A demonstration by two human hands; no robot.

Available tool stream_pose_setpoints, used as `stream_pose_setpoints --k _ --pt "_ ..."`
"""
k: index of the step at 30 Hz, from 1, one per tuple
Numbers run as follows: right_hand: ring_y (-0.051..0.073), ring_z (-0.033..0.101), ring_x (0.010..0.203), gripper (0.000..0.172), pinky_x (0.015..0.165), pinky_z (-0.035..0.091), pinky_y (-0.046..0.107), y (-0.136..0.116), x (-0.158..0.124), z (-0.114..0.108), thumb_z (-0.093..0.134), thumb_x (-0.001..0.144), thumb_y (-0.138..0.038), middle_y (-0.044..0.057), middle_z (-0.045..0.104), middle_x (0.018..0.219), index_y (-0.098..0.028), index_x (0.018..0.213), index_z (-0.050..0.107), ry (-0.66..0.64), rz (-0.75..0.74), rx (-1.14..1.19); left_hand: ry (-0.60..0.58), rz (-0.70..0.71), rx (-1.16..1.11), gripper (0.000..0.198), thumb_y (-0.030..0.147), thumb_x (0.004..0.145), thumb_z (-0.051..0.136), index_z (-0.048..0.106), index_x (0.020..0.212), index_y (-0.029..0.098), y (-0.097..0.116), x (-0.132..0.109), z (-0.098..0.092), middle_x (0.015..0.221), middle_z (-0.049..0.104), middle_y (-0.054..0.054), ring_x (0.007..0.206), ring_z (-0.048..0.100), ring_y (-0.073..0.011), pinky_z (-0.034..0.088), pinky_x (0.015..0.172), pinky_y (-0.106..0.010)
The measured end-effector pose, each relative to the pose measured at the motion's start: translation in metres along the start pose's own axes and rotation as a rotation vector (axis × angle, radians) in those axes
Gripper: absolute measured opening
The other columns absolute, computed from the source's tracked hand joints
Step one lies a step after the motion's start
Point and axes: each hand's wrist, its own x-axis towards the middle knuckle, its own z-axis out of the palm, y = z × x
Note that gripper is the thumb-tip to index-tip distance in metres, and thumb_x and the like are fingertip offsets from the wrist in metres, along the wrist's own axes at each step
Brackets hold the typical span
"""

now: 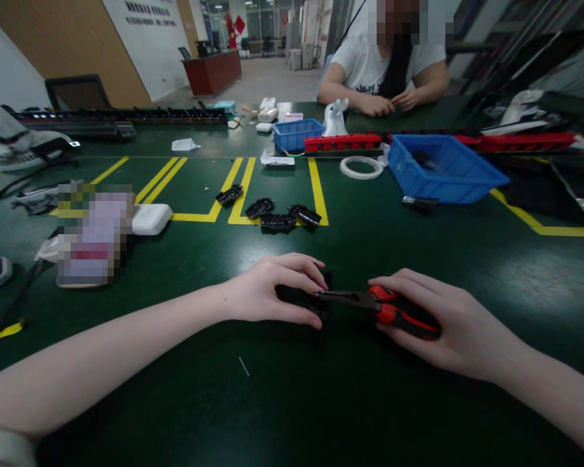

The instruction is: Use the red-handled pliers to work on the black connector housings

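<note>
Two hands at lower centre: left hand (265,295), fingers curled, pins a black part (294,296) to the surface (370,246); right hand (450,331), fingers closed, clasps red-handled pliers (370,300), long axis level, nose touching the part's right side.

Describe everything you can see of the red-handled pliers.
The pliers are a slim, long-nosed tool with a dark metal nose and handles covered in what looks like red and black plastic grip. They lie nearly level, low over the green table, with the nose pointing to the person's left. The right hand wraps the handles. The tip reaches a small black part held under the left hand; fingers hide whether it grips that part.
</note>
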Motion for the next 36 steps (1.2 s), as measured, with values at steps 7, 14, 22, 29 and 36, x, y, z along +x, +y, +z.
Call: stream_pose_setpoints --k 7,14,22,29,36 --pt "0.02 0.065 0.085 0.04 0.069 0.056 0.03 0.004 0.001 0.0 0.062 0.084 -0.034 0.007 0.065 0.105 -0.024 0.122 0.056 -0.035 -0.023 -0.013 0.021 0.012 -0.014 0.026 0.021 0.075 0.08 0.073 0.1 0.017 0.0 0.0 0.001 0.109 0.069 -0.009 0.119 0.059 -0.0256 0.043 0.111 -0.047" --pt "0.02 0.066 0.086 0.043 0.07 0.057 0.03 0.008 0.0 -0.001 0.061 0.084 -0.033 0.008 0.065 0.107 -0.022 0.125 0.054 -0.045 -0.079 -0.074 0.03 -0.01 -0.018 0.026 0.023 0.075 0.081 0.073 0.099 0.017 0.0 0.0 -0.001 0.108 0.069 -0.008 0.122 0.057 -0.026 0.044 0.109 -0.047" --pt "0.019 0.065 0.085 0.042 0.069 0.056 0.03 0.011 -0.001 0.003 0.058 0.086 -0.033 0.009 0.064 0.106 -0.019 0.125 0.054 -0.014 -0.12 -0.15 0.043 -0.014 0.004 0.026 0.024 0.075 0.081 0.072 0.098 0.015 -0.001 0.0 0.0 0.107 0.069 -0.008 0.121 0.058 -0.025 0.044 0.11 -0.045" --pt "0.021 0.064 0.08 0.042 0.066 0.055 0.032 0.007 0.0 0.0 0.057 0.084 -0.029 0.013 0.063 0.103 -0.012 0.122 0.056 0.057 -0.181 -0.314 0.013 -0.104 -0.019 0.026 0.026 0.077 0.079 0.071 0.101 0.017 -0.001 0.0 -0.001 0.111 0.067 -0.007 0.114 0.061 -0.0225 0.044 0.108 -0.045" --pt "0.021 0.063 0.081 0.04 0.067 0.055 0.034 0.002 0.0 0.001 0.057 0.083 -0.03 0.012 0.064 0.102 -0.013 0.119 0.056 0.045 -0.127 -0.282 0.061 -0.105 0.084 0.022 0.027 0.08 0.076 0.071 0.1 0.018 0.003 -0.001 0.002 0.109 0.068 -0.007 0.12 0.057 -0.0257 0.046 0.105 -0.046"
